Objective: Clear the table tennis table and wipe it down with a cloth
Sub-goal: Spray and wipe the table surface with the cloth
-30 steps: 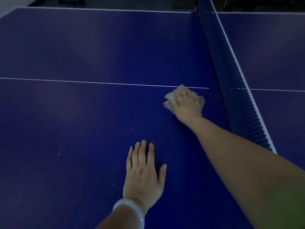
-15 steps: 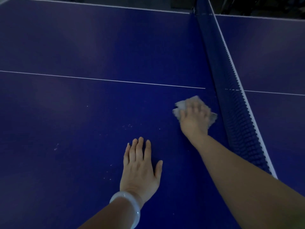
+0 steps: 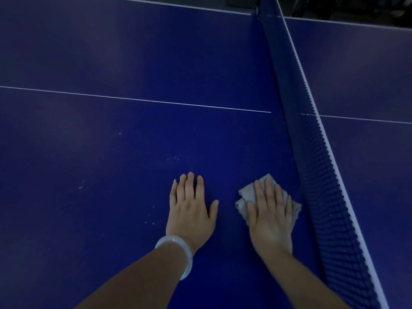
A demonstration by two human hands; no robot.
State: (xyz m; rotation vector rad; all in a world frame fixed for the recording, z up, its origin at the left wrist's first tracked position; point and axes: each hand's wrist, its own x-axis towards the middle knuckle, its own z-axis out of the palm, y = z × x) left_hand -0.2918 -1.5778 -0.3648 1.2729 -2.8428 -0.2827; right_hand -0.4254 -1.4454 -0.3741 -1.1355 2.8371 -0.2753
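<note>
Nearest to me, my two forearms reach out over the blue table tennis worktop (image 3: 111, 163), the left one wearing a pale bangle (image 3: 178, 253) at the wrist. My left hand (image 3: 191, 208) lies palm down on the bare surface, its grip released, fingers straight and close together with the thumb spread to the side. Just beside it, my right hand (image 3: 270, 217) presses flat on a crumpled grey cloth (image 3: 244, 197), fingers straight on top of it rather than curled round it; the cloth shows at my fingertips, to the left of my thumb and past my little finger. That cloth sits on the near half of the worktop, close to the foot of the net (image 3: 316, 175), which runs away from me on the right with a white band along its top. To the left of my left hand a few pale specks (image 3: 151, 216) dot the blue. Farther out, a thin white centre line (image 3: 133, 99) crosses the surface to the net, and beyond it lies the far white edge line (image 3: 178, 5).
</note>
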